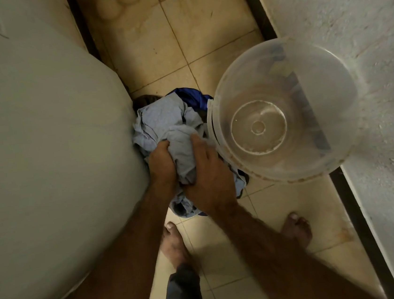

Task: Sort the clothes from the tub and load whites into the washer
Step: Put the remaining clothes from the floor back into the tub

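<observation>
Both hands clutch one bunched pale blue cloth at the top of a heap of clothes on the tiled floor. At far left a big white appliance, probably the washer, fills the frame; no door or opening shows, and the heap presses against its side. The left hand has its fingers curled tight into the fabric, and the right hand, just beside it, wraps over the same fold. A dark blue garment lies at the back of the heap, touching the pale one. To the right the clear plastic tub stands empty against the rough white wall, its rim overlapping the heap's edge. Bare feet are planted near the clothes. Judging by the empty tub, the clothes are out and sorting is under way. No white item can be picked out in the heap, and loading the washer looks not yet begun.
</observation>
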### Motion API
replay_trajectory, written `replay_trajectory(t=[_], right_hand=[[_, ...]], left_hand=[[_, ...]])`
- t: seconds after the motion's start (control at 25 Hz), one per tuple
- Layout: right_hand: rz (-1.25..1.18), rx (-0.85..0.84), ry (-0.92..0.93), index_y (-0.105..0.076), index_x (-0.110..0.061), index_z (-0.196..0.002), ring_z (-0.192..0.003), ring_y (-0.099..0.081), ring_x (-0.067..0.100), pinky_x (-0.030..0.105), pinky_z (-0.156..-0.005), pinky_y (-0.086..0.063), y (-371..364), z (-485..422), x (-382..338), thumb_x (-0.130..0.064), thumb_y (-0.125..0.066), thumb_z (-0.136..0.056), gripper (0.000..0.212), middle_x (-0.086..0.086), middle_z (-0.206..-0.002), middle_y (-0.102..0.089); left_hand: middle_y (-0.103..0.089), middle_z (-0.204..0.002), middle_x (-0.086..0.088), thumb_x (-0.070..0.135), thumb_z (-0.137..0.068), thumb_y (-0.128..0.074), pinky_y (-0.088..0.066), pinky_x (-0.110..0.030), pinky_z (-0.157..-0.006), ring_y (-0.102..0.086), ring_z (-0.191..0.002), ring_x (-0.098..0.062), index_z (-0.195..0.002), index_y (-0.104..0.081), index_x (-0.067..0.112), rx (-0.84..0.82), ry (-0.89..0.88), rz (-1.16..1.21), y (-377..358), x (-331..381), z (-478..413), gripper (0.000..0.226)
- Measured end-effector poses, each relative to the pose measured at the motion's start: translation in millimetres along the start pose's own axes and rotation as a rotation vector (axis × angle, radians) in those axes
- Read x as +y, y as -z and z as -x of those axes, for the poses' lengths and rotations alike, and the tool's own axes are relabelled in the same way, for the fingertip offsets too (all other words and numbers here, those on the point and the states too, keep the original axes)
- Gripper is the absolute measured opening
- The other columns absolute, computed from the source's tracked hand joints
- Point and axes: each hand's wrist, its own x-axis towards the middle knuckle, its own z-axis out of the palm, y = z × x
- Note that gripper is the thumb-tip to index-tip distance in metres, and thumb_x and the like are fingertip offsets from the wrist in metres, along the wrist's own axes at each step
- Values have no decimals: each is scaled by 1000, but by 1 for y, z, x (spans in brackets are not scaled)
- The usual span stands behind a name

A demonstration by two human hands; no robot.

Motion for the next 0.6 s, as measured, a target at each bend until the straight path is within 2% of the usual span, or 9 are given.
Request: replay_trajectory(t=[0.08,0.16,0.2,0.24,0.32,0.4,0.48,0.52,0.6], right_hand=[[-112,21,38,-32,-21,-149,-121,-58,20,40,-99,-51,4,-1,-8,-66,-39,-87,78,2,-141,-54],[-357,101,23,-53,-19,-131,-107,-64,19,40,-96,-52,10,-5,-9,-51,-52,-90,52,2,-123,-65],[-542,105,-43,-58,-18,-123,-104,-65,19,42,-96,-53,14,-7,-8,-49,-55,-88,47,2,-116,-67],[-717,96,-136,-61,-18,-119,-104,-65,18,43,-96,-53,17,-12,-8,-51,-56,-84,49,1,-114,-68],[-1041,81,-361,-59,-25,-128,-111,-65,16,43,-99,-53,22,-20,-7,-62,-61,-78,63,-2,-122,-67],[-1233,34,-568,-50,-27,-141,-122,-59,18,41,-106,-48,25,-25,-7,-70,-53,-85,70,1,-136,-60],[-1187,8,-628,-46,-23,-145,-128,-54,19,38,-111,-43,27,-29,-6,-64,-42,-95,64,3,-142,-55],[-1036,13,-616,-48,-24,-142,-127,-54,19,39,-111,-43,30,-25,-9,-65,-42,-94,64,2,-140,-56],[-707,93,-589,-54,-26,-129,-114,-60,16,35,-98,-49,36,-12,-11,-72,-46,-87,62,-3,-126,-64]], left_hand=[[-68,-97,-8,45,-98,-58,-58,-45,-92,-66,-94,-26,-98,-63,11,78,-133,-27,-1,0,-2,34],[-71,-98,-7,66,-83,-63,-58,-36,-80,-69,-94,-24,-106,-64,3,91,-271,-61,-2,2,-3,67],[-74,-104,-7,74,-77,-62,-59,-36,-84,-71,-99,-24,-112,-67,2,13,-259,-71,-1,1,-7,80],[-75,-113,-9,79,-76,-61,-57,-40,-94,-71,-109,-26,-120,-69,6,-114,-201,-48,-1,0,-11,85],[-68,-134,-13,79,-81,-60,-47,-49,-113,-64,-127,-30,-137,-63,16,-343,-52,-55,-1,5,-3,84],[-56,-148,-13,67,-92,-53,-39,-48,-120,-55,-136,-29,-148,-50,19,-447,118,-73,-3,7,10,74],[-54,-148,-17,47,-105,-46,-42,-46,-117,-52,-138,-33,-148,-49,11,-418,179,-112,-1,0,10,56],[-55,-147,-19,40,-106,-49,-45,-47,-113,-53,-137,-36,-145,-52,7,-364,186,-175,1,-2,10,51],[-57,-146,-21,34,-104,-55,-48,-51,-111,-56,-134,-39,-142,-55,5,-280,170,-213,7,-7,6,48]])
